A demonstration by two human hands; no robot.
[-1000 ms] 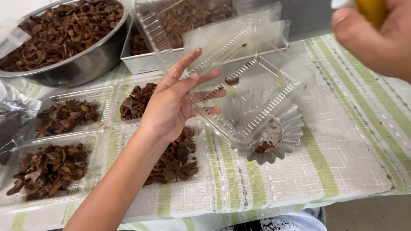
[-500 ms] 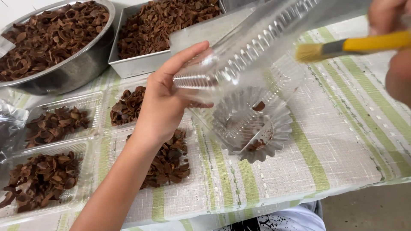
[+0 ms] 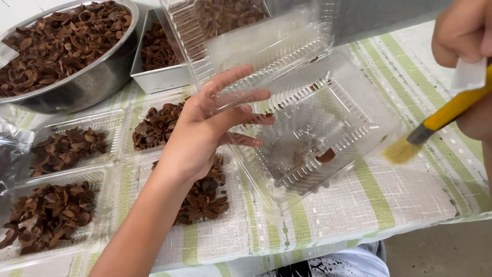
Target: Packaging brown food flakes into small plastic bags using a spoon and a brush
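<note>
A bench (image 3: 410,205) covered with a white cloth striped in green carries everything here. At its far left corner sits a large round steel bowl (image 3: 87,84) heaped with curled brown dried pieces, and just beside it to the right a rectangular metal tray (image 3: 159,77) holds more of the same. Nearer the front left lie several shallow clear trays (image 3: 61,179), each filled with a mound of the brown pieces. Over the middle of the bench a clear plastic clamshell container (image 3: 318,128) is held tilted, its hinged lid (image 3: 256,46) standing open toward the far side and its ribbed base facing the camera, with one small brown piece (image 3: 326,155) lying inside near the lower right wall. The left hand (image 3: 205,133) holds this container at its left edge, fingers (image 3: 241,97) spread wide and laid flat against the plastic at the hinge. The right hand (image 3: 461,31), at the upper right, is closed around the yellow handle of a small brush (image 3: 435,123), whose pale bristles (image 3: 400,151) hang just beside the container's right wall; whether they touch it cannot be told.
</note>
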